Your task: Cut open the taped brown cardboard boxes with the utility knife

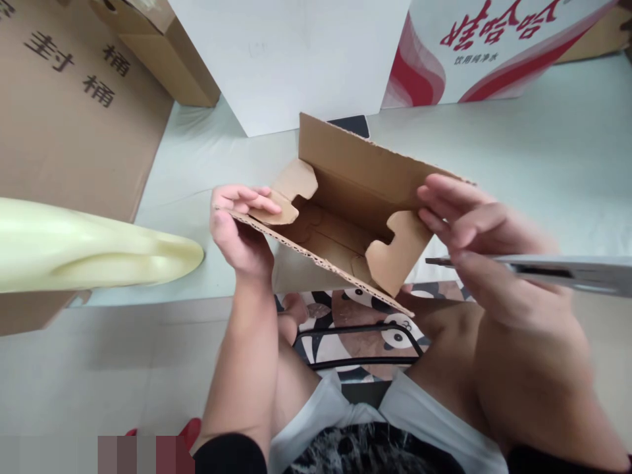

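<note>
A small brown cardboard box [340, 230] is held up in front of me, top panels spread and notched side flaps showing. My left hand [241, 227] grips its left end, thumb outside the near panel and fingers over the left flap [281, 207]. At the other end my right hand [488, 243] has its fingertips against the box beside the right flap [397, 250]. In that hand, under the thumb, lies a slim silver-grey tool [573, 270] with a dark slot and narrow brown tip. It resembles a utility knife, but its exact kind is unclear.
Behind stand a white box [296, 59] and a red-and-white printed carton [474, 59] on a pale-covered surface [557, 145]. Large brown cardboard [74, 125] and a pale yellow rounded object [99, 247] are at left. A black frame [360, 361] lies below on a panda-patterned surface [320, 309].
</note>
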`<state>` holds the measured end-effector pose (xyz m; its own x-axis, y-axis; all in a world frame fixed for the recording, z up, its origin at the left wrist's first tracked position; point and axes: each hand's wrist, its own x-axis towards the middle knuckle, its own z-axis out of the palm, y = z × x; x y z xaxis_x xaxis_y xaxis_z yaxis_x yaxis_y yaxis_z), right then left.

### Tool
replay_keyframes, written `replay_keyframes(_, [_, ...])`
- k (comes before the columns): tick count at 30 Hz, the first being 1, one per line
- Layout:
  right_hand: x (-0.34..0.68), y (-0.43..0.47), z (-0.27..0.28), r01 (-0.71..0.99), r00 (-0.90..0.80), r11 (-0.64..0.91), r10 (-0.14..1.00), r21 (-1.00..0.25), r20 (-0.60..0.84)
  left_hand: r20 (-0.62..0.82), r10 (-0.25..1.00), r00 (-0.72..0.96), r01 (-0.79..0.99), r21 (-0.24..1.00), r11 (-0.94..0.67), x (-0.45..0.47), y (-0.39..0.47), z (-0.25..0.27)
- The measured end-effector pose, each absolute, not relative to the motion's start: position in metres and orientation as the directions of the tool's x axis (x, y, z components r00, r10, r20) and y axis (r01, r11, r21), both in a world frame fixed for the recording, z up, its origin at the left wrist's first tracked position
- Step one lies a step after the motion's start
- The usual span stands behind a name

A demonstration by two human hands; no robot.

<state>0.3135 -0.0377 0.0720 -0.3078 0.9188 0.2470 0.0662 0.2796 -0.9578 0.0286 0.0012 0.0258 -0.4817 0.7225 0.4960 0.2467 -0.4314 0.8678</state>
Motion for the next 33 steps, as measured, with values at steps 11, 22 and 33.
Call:
replay_keyframes(11, [0.318, -0.027, 0.066, 0.334, -0.005, 0.423, 0.894, -0.842, 0.448, 0.593, 0.688, -0.417, 0.3, 0.805, -0.512, 0.023, 0.006, 0.013])
replay_keyframes(22, [0.318, -0.024, 0.065, 0.433, -0.417, 0.429, 0.875, -0.793, 0.246, 0.634, 0.657, -0.409, 0.423, 0.769, -0.479, 0.02, 0.006, 0.007])
replay_keyframes(33, [0.324, -0.024, 0.066, 0.203, -0.659, 0.553, 0.687, -0.808, 0.305, 0.631, 0.758, -0.167, 0.621, 0.664, -0.417, 0.005, 0.001, 0.011])
